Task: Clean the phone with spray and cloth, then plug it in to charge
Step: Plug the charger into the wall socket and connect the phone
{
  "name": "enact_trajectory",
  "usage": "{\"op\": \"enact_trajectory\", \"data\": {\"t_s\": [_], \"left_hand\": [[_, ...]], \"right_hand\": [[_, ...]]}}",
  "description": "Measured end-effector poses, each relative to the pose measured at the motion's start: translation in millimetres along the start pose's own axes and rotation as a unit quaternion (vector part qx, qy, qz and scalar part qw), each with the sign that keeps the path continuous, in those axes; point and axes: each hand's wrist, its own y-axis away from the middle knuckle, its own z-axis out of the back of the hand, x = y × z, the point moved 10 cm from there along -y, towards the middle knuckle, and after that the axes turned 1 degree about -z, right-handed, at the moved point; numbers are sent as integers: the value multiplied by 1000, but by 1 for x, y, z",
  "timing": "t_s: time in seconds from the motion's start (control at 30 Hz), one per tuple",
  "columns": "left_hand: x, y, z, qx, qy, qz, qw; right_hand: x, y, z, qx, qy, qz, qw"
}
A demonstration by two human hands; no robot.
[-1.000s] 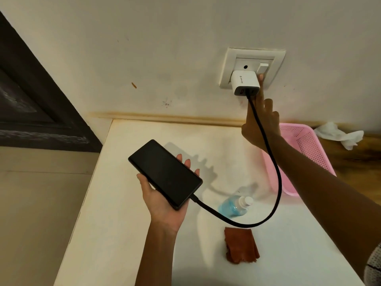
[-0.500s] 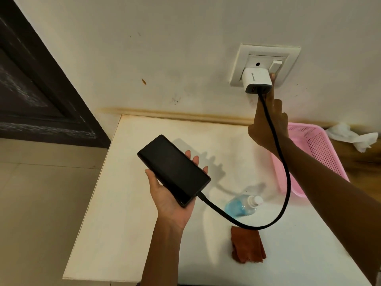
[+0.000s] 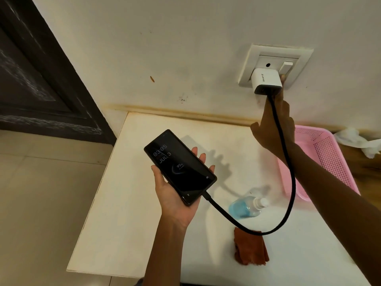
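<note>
The left hand lies palm up above the left part of the white counter, cradling the phone on its palm with the fingers curled up round the phone's far side. The phone's screen is lit and shows a clock, a date and a charge figure. A black cable is plugged into the phone's near end, sags in a loop over the counter and climbs to the white charger, which sits in the wall socket above the counter's back edge. The right hand reaches up to the socket with its forefinger stretched out, the tip touching the plate just beside the charger, below the switch. A spray bottle of blue liquid lies on its side near the counter's middle. A rust-coloured cloth lies crumpled towards the front edge, under the cable's loop. A pink basket stands at the counter's back right corner.
</note>
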Motion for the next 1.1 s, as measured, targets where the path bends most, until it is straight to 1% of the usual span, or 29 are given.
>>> {"op": "enact_trajectory", "data": {"t_s": [0.07,0.13,0.2,0.23,0.27,0.33,0.37,0.43,0.53,0.57,0.63,0.7,0.8,0.87,0.97,1.1], "left_hand": [[-1,0,-5,9,-10,-10,1000],[-2,1,-7,11,-9,-11,1000],[-3,1,-6,8,2,-10,1000],[-3,1,-6,9,8,-6,1000],[-3,2,-8,3,4,-6,1000],[-4,2,-8,-2,-1,-6,1000],[-4,1,-8,0,-4,-8,1000],[-5,1,-9,0,-5,-13,1000],[-7,1,-8,3,7,-21,1000],[-8,1,-8,2,8,-26,1000],[-9,1,-8,5,11,-33,999],[-11,1,-7,0,13,-40,999],[-14,-1,-5,-11,14,-51,999],[-17,-2,0,-27,0,-64,998],[-19,-6,10,-65,-43,-77,994],[-20,-8,22,-107,-113,-86,984]], "right_hand": [[5,6,8,-31,-24,-1,999],[4,17,12,-38,-59,-10,998],[-5,26,10,-13,-127,-36,991],[-13,31,7,11,-178,-54,982],[-22,40,5,41,-246,-87,964],[-34,61,-1,111,-398,-163,896],[-36,71,-2,139,-447,-183,864],[-40,89,0,188,-477,-208,833],[-41,118,-6,303,-482,-251,783],[-39,127,-7,339,-484,-252,766],[-37,140,-5,379,-485,-241,750],[-36,143,2,374,-496,-221,752],[-40,134,17,317,-534,-198,759],[-48,130,25,286,-554,-213,752],[-61,120,37,247,-555,-236,759],[-63,109,49,218,-578,-240,749]]}}
